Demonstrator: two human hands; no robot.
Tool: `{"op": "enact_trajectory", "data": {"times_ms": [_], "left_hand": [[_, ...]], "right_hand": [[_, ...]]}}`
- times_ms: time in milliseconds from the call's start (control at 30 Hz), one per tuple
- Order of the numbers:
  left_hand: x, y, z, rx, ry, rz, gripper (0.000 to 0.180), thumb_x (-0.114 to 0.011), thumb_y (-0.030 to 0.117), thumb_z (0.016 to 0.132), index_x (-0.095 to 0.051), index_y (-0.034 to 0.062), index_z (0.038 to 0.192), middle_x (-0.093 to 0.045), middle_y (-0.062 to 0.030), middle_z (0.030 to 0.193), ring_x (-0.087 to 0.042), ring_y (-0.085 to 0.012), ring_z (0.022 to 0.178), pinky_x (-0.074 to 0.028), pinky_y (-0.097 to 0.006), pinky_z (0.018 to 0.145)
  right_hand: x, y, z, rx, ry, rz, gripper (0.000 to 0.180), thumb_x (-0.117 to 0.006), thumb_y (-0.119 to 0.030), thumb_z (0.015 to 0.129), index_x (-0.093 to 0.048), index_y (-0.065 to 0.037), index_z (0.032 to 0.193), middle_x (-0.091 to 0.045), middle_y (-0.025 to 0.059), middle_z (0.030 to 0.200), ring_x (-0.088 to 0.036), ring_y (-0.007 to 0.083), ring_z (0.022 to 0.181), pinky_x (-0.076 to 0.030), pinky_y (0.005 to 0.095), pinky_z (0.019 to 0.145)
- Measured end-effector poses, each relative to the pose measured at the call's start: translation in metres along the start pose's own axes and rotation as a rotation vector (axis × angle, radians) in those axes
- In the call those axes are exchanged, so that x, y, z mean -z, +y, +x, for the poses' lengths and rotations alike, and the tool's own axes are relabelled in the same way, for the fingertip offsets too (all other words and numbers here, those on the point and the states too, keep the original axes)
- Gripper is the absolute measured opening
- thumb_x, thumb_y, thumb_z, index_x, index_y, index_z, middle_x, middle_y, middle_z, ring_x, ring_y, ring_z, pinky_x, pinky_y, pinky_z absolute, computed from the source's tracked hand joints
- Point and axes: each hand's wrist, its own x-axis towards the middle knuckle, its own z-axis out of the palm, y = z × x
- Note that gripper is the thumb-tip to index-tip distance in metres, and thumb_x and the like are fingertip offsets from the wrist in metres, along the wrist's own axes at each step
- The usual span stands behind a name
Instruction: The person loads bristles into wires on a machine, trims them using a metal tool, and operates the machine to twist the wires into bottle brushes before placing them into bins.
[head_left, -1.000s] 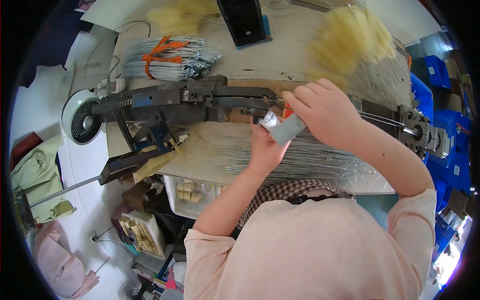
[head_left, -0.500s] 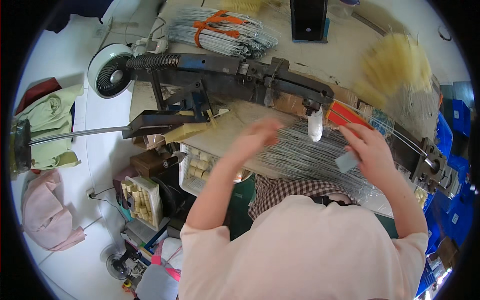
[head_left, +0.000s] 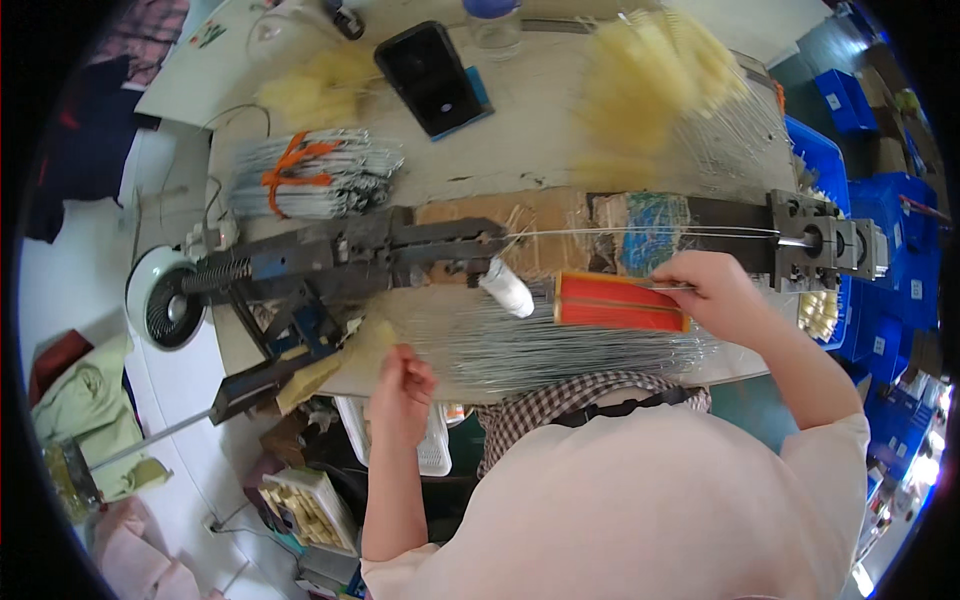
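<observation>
My left hand point(head_left: 403, 388) is at the bench's near edge, fingers curled in, beside pale yellow bristles point(head_left: 376, 338). Whether it holds any of them is hidden. A thin wire point(head_left: 660, 288) is pinched in the fingertips of my right hand point(head_left: 705, 292), over the right end of a shallow red tray point(head_left: 612, 303). Beyond that hand, a pair of straight wires point(head_left: 640, 231) stretches from the dark machine arm point(head_left: 430, 243) to the metal chuck point(head_left: 798, 241). A white wrapped handle point(head_left: 508, 288) hangs from the arm, left of the tray.
Many loose wires point(head_left: 560, 350) lie along the near bench edge. Behind the machine are a wire bundle with orange ties point(head_left: 325, 172), a dark phone point(head_left: 432, 85) on a stand, and yellow brushes point(head_left: 650, 90). A small fan point(head_left: 160, 297) stands left; blue bins point(head_left: 885, 235) are at right.
The view has turned to the right. My left hand has moved left toward the bristles. The grey piece at my right hand is out of sight, and that hand now pinches a wire.
</observation>
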Motion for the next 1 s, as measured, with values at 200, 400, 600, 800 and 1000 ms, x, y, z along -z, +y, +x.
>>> {"op": "enact_trajectory", "data": {"times_ms": [200,400,600,800,1000], "left_hand": [[-0.194,-0.024,0.002,0.435,-0.988,0.703,0.025,-0.044,0.024,0.092,-0.051,0.002,0.085,-0.05,-0.002,0.07,-0.055,-0.0138,0.058,-0.046,-0.028,0.059],[-0.238,-0.079,0.036,0.608,-0.699,0.608,0.025,-0.045,0.029,0.092,-0.051,0.005,0.086,-0.048,0.0011,0.07,-0.054,-0.0103,0.068,-0.046,-0.024,0.059],[-0.18,-0.05,0.017,0.247,-0.376,0.344,0.022,-0.044,0.027,0.093,-0.051,0.0068,0.089,-0.047,0.0016,0.072,-0.053,-0.011,0.069,-0.044,-0.024,0.058],[-0.164,-0.032,0.016,0.366,-0.479,0.296,0.033,-0.04,0.034,0.094,-0.053,0.0039,0.092,-0.045,0.0014,0.068,-0.046,-0.012,0.06,-0.036,-0.023,0.051],[-0.183,-0.026,0.012,0.37,-0.426,0.137,0.055,-0.028,0.047,0.093,-0.036,0.0017,0.123,-0.05,-0.0081,0.108,-0.053,-0.0194,0.098,-0.046,-0.034,0.084]], "right_hand": [[0.069,-0.023,0.008,0.18,0.313,0.251,0.019,-0.055,-0.006,0.084,-0.053,0.001,0.101,-0.055,0.0058,0.082,-0.051,0.0121,0.074,-0.043,0.0259,0.065],[0.077,-0.044,0.035,-0.118,0.041,0.445,0.021,-0.055,-0.01,0.085,-0.054,0.0,0.103,-0.057,0.0015,0.075,-0.052,0.0097,0.065,-0.043,0.0228,0.062],[0.056,0.0,0.057,0.158,0.134,0.014,0.029,-0.06,-0.01,0.076,-0.062,-0.004,0.103,-0.061,0.0134,0.091,-0.058,0.0236,0.081,-0.045,0.0288,0.072],[0.073,-0.022,0.065,0.124,-0.214,0.101,0.026,-0.061,-0.006,0.075,-0.062,-0.003,0.1,-0.059,0.0062,0.079,-0.054,0.0165,0.079,-0.041,0.0267,0.072],[0.049,-0.012,0.069,-0.334,-0.22,0.52,0.028,-0.057,-0.023,0.085,-0.061,0.001,0.099,-0.064,0.0076,0.085,-0.054,0.0108,0.086,-0.043,0.0278,0.074]]}}
